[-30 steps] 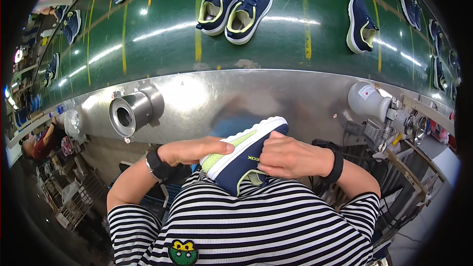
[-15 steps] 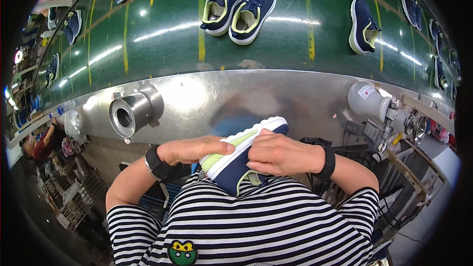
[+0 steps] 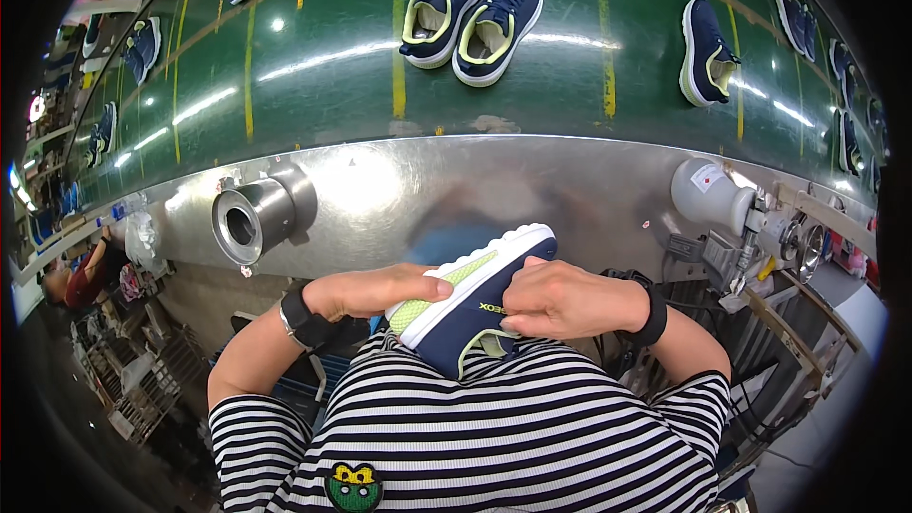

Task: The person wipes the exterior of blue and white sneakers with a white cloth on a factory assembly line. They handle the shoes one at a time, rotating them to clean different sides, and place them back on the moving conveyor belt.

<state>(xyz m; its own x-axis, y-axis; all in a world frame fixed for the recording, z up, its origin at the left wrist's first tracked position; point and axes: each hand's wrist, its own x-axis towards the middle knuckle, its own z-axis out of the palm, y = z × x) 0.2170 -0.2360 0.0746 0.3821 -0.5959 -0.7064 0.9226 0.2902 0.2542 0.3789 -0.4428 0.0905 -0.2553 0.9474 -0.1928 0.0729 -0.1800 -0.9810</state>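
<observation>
Left hand (image 3: pixel 375 292): half-closed, gripping navy shoe (image 3: pixel 458 325) | right hand (image 3: pixel 570 299): fingers curled against its upper, pinch unclear to us | shoe: between our hands | progress: we judge handling unfinished, shoe not set down; completed portion unclear

Over the steel ledge (image 3: pixel 418 185), room to pass lay between the metal cylinder (image 3: pixel 264 212) and the grey vessel (image 3: pixel 705 201) at right; the held shoe (image 3: pixel 464 315) obstructed the near side. On the belt (image 3: pixel 323 90), a gap parted the blocking shoe pair (image 3: pixel 503 14) from the lone shoe (image 3: pixel 704 47).
</observation>
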